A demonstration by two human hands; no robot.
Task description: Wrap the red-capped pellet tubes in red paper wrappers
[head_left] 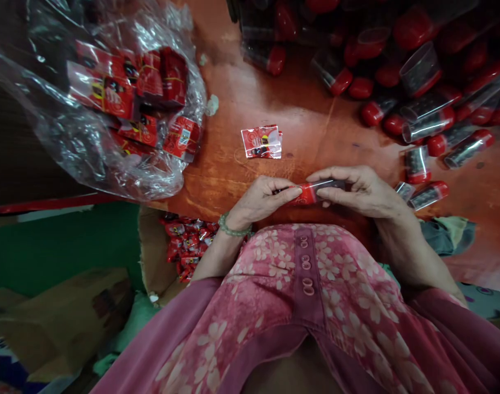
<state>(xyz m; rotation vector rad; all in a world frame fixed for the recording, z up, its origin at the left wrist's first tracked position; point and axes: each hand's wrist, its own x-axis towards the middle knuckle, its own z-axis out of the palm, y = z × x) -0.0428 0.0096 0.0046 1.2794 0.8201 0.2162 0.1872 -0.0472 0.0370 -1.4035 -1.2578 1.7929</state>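
Note:
In front of my body, both hands hold one small clear tube (324, 187) lying sideways, with a red printed label sleeve (301, 193) around its left part. My left hand (266, 198) pinches the sleeve end between thumb and fingers. My right hand (360, 191) is closed on the clear end, thumb below and fingers above. How far the sleeve covers the tube is partly hidden by the fingers. Just beyond my hands, a few flat red printed labels (261, 142) lie in a small stack on the table (225, 180).
Many clear tubes with red caps (428, 123) are heaped at the back right. An open plastic bag (160, 178) at the left contains bundled red labels (118, 98). Below the table edge, a cardboard box (151, 254) holds red-wrapped pieces (188, 241). A cloth (451, 235) lies at right.

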